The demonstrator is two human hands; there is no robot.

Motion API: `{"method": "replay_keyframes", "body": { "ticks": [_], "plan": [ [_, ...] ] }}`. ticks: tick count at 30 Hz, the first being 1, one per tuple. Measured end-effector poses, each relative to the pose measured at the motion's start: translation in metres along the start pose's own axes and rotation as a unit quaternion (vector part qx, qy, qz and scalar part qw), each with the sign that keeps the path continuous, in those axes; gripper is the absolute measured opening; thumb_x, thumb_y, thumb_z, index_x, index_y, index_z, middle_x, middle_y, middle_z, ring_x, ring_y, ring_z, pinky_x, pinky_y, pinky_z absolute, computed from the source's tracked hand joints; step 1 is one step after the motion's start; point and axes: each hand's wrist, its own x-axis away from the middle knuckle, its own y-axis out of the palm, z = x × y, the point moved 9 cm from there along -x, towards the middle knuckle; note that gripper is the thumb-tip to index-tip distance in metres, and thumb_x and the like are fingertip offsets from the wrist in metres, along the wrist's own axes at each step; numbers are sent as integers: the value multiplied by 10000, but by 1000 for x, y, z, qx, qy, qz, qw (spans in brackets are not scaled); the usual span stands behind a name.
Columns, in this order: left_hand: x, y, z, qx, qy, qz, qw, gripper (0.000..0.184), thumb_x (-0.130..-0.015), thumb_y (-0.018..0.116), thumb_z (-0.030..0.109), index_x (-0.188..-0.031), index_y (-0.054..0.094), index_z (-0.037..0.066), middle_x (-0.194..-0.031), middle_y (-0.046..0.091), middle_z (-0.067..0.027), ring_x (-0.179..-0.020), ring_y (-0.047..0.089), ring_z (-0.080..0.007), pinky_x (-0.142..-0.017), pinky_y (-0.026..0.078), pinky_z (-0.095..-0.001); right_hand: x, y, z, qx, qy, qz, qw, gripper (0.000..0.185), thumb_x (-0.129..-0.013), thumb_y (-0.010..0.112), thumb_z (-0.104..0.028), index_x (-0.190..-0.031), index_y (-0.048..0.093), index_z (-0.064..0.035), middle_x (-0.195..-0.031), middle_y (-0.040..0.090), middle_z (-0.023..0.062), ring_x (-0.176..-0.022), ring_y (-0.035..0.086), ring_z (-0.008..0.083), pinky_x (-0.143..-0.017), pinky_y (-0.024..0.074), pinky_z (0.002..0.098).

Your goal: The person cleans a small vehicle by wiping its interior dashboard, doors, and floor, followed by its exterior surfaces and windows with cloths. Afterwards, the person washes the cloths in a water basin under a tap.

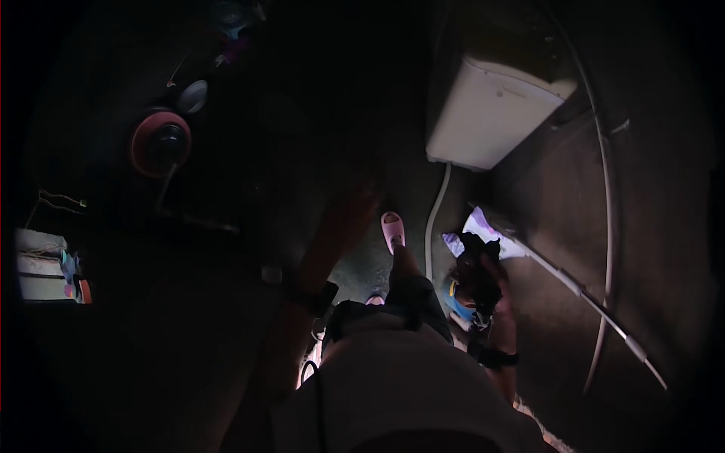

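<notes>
In the dark middle of the head view, my left hand (353, 214) reaches forward over the floor, left of a pink slipper (392, 232) on a foot. Its fingers fade into shadow, and I see nothing clear in them. My right hand (495, 281) is lower right, closed around a dark, crumpled cloth-like bundle (476, 251). Just beyond the bundle lies a white and purple piece (477, 223), partly covered by it. A blue object (455, 300) shows beside the right hand, partly hidden.
A white boxy appliance (495, 109) stands at the upper right, with a pale hose (436, 215) running down from it. A long pole (578, 287) slants at the right near a wall pipe (608, 196). At the upper left is a red basin (143, 143).
</notes>
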Motion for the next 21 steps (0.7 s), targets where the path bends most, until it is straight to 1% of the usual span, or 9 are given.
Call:
{"method": "replay_keyframes", "body": {
  "ticks": [2, 4, 6, 9, 10, 12, 13, 16, 21],
  "plan": [
    [10, 7, -46, 42, -70, -46, 996, 266, -899, 568, 146, -1150, 610, 70, -1093, 615, -145, -979, 609, -315, -853, 498, -427, -42, 10, -31, 63, -22, 110, 992, 298, -948, 574, -296, -1131, 514, -68, -807, 548, 31, -454, 398, 88, -423, 294, 233],
    [27, 2, -96, 27, -142, -41, 989, 203, -885, 580, 136, -1071, 630, 71, -1009, 637, -136, -906, 623, -322, -807, 508, -425, -107, 4, -44, -36, 78, 35, 996, 370, -928, 602, -305, -1175, 511, -45, -822, 560, 68, -451, 410, 119, -408, 300, 242],
    [56, -13, -129, 8, -217, -19, 976, 140, -869, 596, 110, -997, 638, 73, -934, 647, -129, -860, 630, -327, -774, 512, -424, -169, 19, -76, 123, 56, 42, 990, 442, -917, 620, -332, -1231, 506, -42, -869, 563, 78, -535, 481, 140, -410, 330, 250],
    [71, -50, -158, -32, -331, 46, 942, 107, -872, 599, 106, -970, 641, 97, -899, 656, -107, -828, 638, -313, -752, 512, -418, -263, 82, -100, 110, 115, -26, 987, 458, -912, 649, -278, -1269, 492, -38, -926, 594, 99, -748, 590, 188, -454, 417, 293],
    [73, -53, -166, -37, -347, 50, 936, 107, -872, 599, 106, -970, 641, 97, -899, 656, -107, -828, 638, -313, -752, 512, -418, -295, 92, -101, 115, 132, -32, 984, 458, -912, 649, -278, -1269, 492, -38, -926, 594, 99, -748, 590, 188, -454, 417, 293],
    [97, -47, -177, -111, -462, -33, 879, 125, -896, 576, 149, -990, 645, 104, -918, 660, -108, -847, 641, -315, -762, 513, -413, -354, 105, -102, 209, 173, -6, 962, 407, -915, 643, -282, -1213, 496, -48, -916, 569, 99, -684, 552, 158, -427, 331, 261],
    [103, -53, -183, -92, -500, 11, 861, 153, -916, 554, 189, -1008, 648, 110, -940, 664, -113, -872, 639, -321, -774, 512, -409, -385, 112, -97, 231, 202, -53, 950, 428, -921, 638, -274, -1253, 498, -45, -974, 596, 111, -756, 604, 193, -492, 416, 287],
    [128, -51, -199, -29, -623, 63, 779, 187, -936, 537, 206, -1029, 655, 94, -1015, 663, -130, -953, 625, -343, -808, 506, -417, -474, 136, -73, 252, 261, -103, 926, 465, -896, 675, -254, -1258, 494, -24, -959, 605, 103, -826, 612, 233, -540, 479, 334],
    [153, -62, -259, -43, -728, 66, 681, 203, -946, 528, 225, -1040, 656, 98, -1036, 656, -152, -963, 623, -354, -802, 509, -426, -599, 182, -36, 420, 234, -156, 863, 439, -908, 652, -309, -1189, 552, 13, -1015, 657, 137, -823, 655, 194, -587, 533, 329]
  ]
}}
